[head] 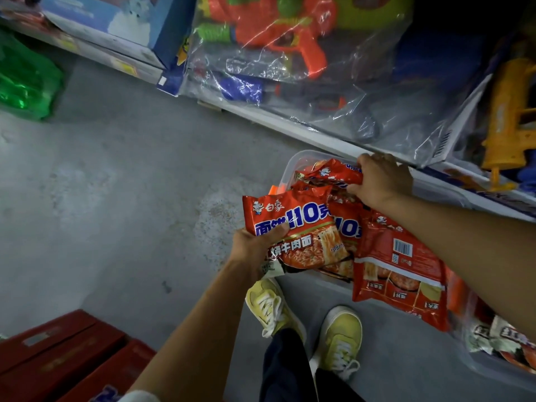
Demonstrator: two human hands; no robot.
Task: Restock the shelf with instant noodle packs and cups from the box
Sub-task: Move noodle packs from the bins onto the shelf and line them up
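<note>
Over the clear plastic box (293, 163), my left hand (255, 250) grips a red noodle pack (293, 227); my right hand (377, 181) seemingly pinches another red pack (333, 171).

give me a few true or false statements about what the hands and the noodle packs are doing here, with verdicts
1. The left hand holds a red noodle pack with its printed front facing up. True.
2. The right hand hangs idle and touches nothing. False: its grip is on another red pack down in the clear plastic box.
3. A pack showing a barcode lies under the right forearm. True.
4. The shelf beside the box holds noodle cups. False: it holds bagged toy water guns.
5. The person wears black shoes. False: the shoes are yellow.
</note>
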